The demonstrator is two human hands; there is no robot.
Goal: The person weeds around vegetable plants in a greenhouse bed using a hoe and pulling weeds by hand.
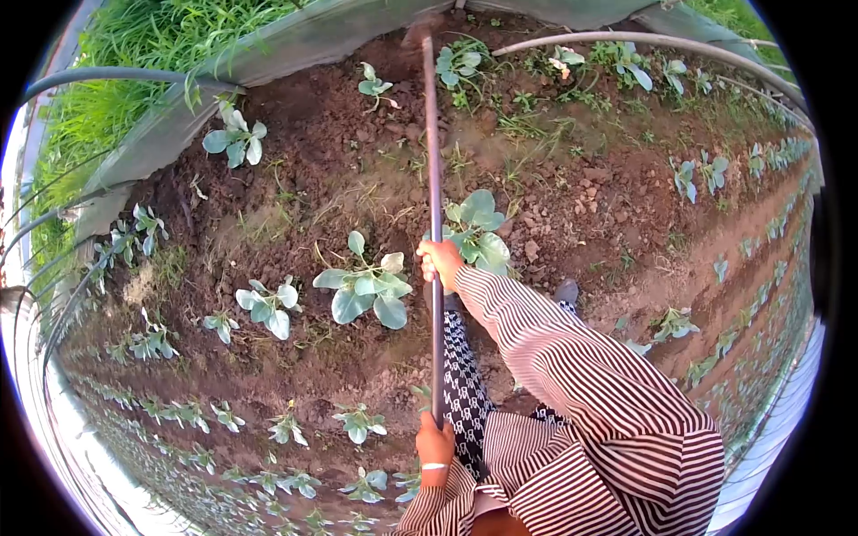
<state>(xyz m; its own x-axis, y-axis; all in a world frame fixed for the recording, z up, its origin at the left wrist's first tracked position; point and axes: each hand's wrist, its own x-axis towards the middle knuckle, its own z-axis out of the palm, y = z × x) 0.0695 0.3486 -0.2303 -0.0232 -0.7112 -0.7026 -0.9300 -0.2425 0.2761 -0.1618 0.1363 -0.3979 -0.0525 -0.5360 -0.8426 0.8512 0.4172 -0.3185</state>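
Observation:
A long-handled hoe (433, 152) stretches from near my waist to the far edge of the soil bed; its blurred head lies by the plastic sheet. My right hand (440, 262) is closed around the middle of the handle. Lower down, near my thigh, my left hand (435, 447), with a white band at the wrist, grips the handle's near end. Close to my right hand grows a broad-leaved plant (478, 228), and another leafy plant (365, 286) stands left of the handle. At the far end, a small plant (458, 62) is just right of the hoe head.
Loose brown soil (572, 196) with weeds surrounds the plants. A plastic sheet wall (340, 40) borders the far side, with a curved hoop pipe (679, 42) on the right and another pipe (134, 74) on the left. Rows of seedlings (357, 422) run behind and to both sides.

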